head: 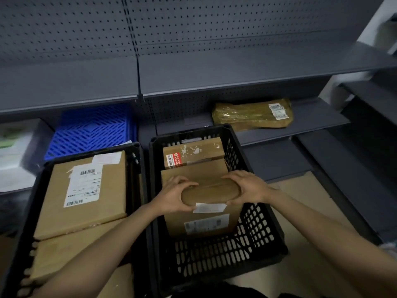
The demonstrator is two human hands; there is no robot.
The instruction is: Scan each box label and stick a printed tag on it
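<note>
Small brown parcel (211,192) gripped at both ends over the right-hand black crate (253,229).

The rounded, tape-wrapped parcel is held level by the left hand (175,195) on one end and the right hand (247,187) on the other, fingers curled round it on both sides. It's kept right above a tall cardboard box (202,220) stood in that crate, with a white tag (209,207) seen just under the parcel and a printed label (206,226) lower down the box's front. Another box (193,153), with a red-and-white sticker, is tucked behind it. In the left crate (137,160), a flat box (86,194) with a big shipping label is laid on top. A blue basket (92,127) and a tape-wrapped package (252,114) are parked on the grey shelving (214,72) behind.
</note>
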